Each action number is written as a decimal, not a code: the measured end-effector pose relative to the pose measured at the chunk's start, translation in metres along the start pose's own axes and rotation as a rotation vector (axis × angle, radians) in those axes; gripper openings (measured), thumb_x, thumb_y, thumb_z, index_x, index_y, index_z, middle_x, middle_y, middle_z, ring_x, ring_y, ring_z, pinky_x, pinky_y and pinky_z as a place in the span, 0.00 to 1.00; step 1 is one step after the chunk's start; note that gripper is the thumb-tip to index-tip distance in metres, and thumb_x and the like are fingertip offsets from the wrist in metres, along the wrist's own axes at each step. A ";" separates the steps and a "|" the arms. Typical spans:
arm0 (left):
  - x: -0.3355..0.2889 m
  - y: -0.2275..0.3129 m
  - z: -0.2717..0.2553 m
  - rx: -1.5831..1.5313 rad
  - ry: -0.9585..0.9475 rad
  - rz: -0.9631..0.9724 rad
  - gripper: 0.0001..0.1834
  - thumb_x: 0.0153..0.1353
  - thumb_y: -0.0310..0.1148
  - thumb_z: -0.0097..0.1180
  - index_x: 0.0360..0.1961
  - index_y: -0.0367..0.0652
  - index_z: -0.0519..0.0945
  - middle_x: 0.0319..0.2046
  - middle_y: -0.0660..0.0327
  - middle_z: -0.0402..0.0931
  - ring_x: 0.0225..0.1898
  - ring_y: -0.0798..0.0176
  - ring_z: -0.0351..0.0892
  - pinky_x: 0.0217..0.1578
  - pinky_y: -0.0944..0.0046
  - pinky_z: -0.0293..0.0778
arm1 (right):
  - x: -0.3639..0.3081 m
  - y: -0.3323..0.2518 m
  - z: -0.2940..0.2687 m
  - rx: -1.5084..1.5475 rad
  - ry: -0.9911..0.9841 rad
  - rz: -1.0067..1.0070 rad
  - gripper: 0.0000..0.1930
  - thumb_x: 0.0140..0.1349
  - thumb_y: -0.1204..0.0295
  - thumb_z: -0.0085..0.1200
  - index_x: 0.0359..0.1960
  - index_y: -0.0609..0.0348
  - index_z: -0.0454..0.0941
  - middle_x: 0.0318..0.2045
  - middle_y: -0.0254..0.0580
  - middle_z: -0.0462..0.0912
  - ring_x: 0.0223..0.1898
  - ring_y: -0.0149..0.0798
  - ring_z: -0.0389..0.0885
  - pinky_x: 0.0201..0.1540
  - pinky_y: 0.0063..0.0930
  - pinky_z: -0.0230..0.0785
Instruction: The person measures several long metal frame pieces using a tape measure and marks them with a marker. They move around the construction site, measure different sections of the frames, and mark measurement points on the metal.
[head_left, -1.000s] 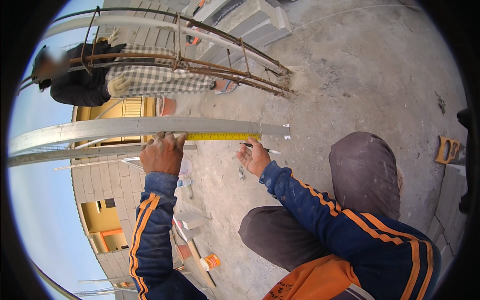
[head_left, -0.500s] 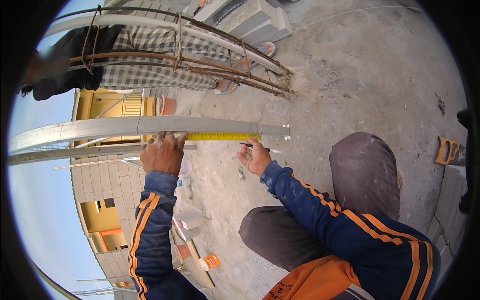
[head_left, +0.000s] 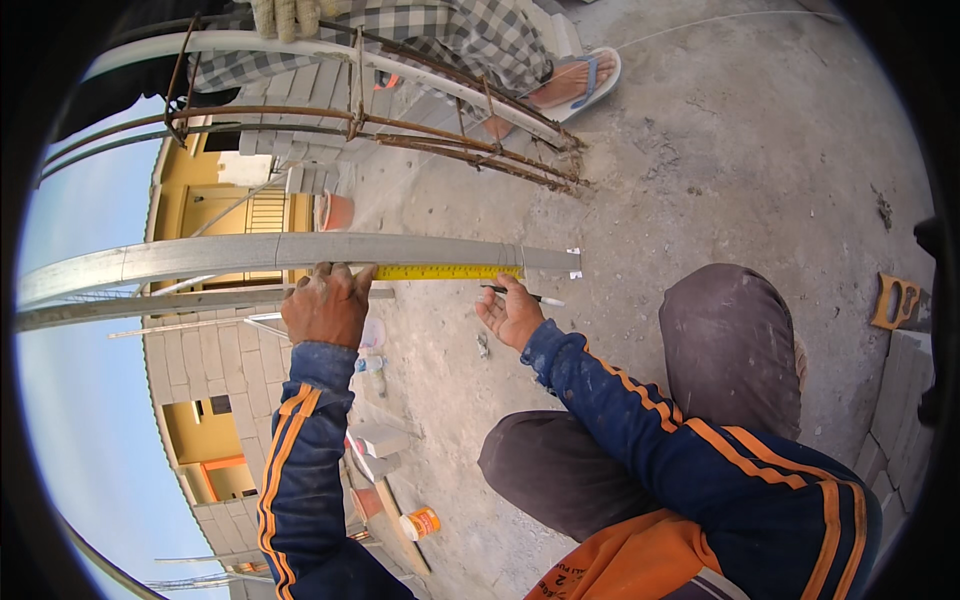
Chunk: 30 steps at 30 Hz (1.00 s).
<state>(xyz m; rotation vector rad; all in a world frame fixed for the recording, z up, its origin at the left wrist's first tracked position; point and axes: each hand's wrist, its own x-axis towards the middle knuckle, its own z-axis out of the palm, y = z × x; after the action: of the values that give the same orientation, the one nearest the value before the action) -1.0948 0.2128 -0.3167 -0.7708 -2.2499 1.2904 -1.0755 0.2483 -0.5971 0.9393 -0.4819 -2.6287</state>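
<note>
A long grey metal bar runs across from the left, with thin lines marked over its face and a cut end at right. Along its lower edge lies a yellow tape measure blade. My left hand is closed at the blade's left part, fingertips against the bar; any tape case is hidden behind the fingers. My right hand pinches a black marker pen with a white end, its thumb and index finger touching the blade's right end. Its other fingers are loosely curled.
A rusty tied rebar cage stands beyond the bar, with a person's sandalled foot and gloved hand beside it. A handsaw lies near grey blocks at right. An orange-and-white tub sits lower left.
The other person has come closer behind the rebar cage; a gloved hand and a larger sandalled foot now show at the top. My hands, the blade and the bar stay nearly still.
</note>
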 end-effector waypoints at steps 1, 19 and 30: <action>0.000 0.000 0.000 -0.003 -0.006 -0.002 0.28 0.66 0.60 0.56 0.28 0.44 0.86 0.35 0.57 0.86 0.29 0.48 0.87 0.28 0.52 0.80 | 0.000 0.000 0.000 -0.002 -0.001 0.001 0.12 0.71 0.61 0.56 0.48 0.52 0.73 0.35 0.38 0.76 0.33 0.31 0.78 0.47 0.36 0.82; 0.000 0.000 -0.002 -0.036 0.012 0.009 0.27 0.66 0.58 0.58 0.27 0.42 0.85 0.35 0.57 0.86 0.26 0.49 0.86 0.27 0.53 0.79 | 0.000 -0.001 -0.001 -0.010 -0.006 -0.017 0.12 0.71 0.62 0.56 0.47 0.55 0.73 0.34 0.38 0.76 0.33 0.32 0.78 0.50 0.36 0.82; 0.000 0.001 -0.003 -0.024 0.002 0.002 0.28 0.65 0.59 0.58 0.27 0.43 0.85 0.35 0.57 0.86 0.25 0.50 0.86 0.25 0.54 0.79 | 0.000 -0.001 0.001 0.010 -0.001 -0.010 0.11 0.71 0.62 0.56 0.46 0.52 0.73 0.34 0.36 0.76 0.33 0.30 0.79 0.46 0.33 0.82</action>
<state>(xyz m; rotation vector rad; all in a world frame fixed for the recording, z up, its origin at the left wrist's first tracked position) -1.0931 0.2149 -0.3159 -0.7825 -2.2673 1.2659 -1.0758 0.2498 -0.5970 0.9456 -0.4918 -2.6377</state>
